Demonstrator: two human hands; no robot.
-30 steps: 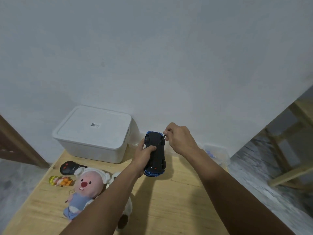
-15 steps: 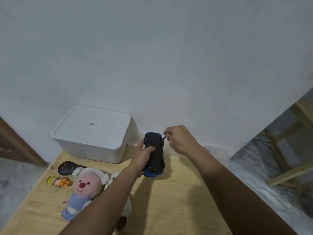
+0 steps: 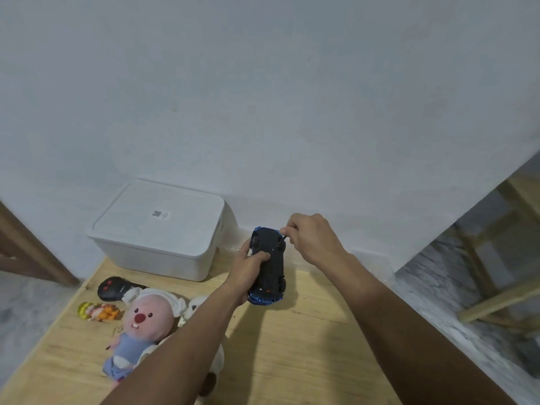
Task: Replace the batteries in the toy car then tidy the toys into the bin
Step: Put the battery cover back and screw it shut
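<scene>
My left hand [image 3: 248,268] grips the blue plastic toy car [image 3: 268,267] belly-up — exposing its battery cover — while my right hand [image 3: 309,238], at one o'clock, pinches a thin dark tool [image 3: 283,237] there.

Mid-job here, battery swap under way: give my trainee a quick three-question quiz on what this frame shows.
1. True or false: the white bin has its lid on.
2. Which hand grips the toy car around its body? A) left hand B) right hand C) neither
3. Fill in: the car is held with its ______ facing the camera.

Key:
1. True; the lid covers the bin.
2. A; the right hand pinches a thin dark tool at the car's far end.
3. Underside; the wheels and dark base show.
</scene>
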